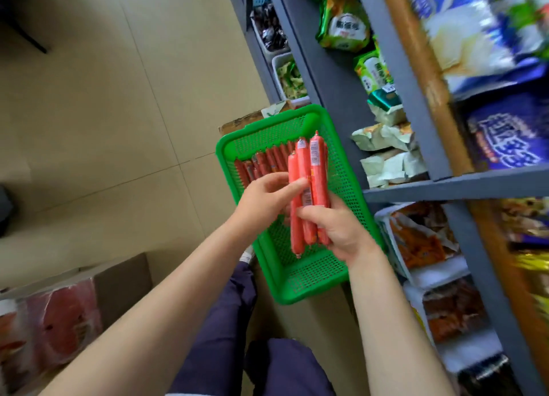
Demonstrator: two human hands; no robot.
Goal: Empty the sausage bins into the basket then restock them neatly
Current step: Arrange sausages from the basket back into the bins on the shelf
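A green perforated basket point(344, 187) rests on the floor beside the shelf unit. A row of red sausages point(267, 161) lies along its far left side. Above the basket, a bunch of pink-red sausages point(309, 187) with barcode labels stands roughly upright, held by both hands. My right hand point(338, 232) grips the lower part of the bunch. My left hand point(267, 199) presses its fingers against the bunch's left side at mid-height. Several white bins point(398, 247) with orange and dark packets sit on the lower shelf to the right.
A grey metal shelf unit point(416, 187) runs down the right side, filled with green, white and blue snack bags. A cardboard box point(118, 282) with red-printed packs sits at the lower left on the tiled floor. My knees in dark trousers are below the basket.
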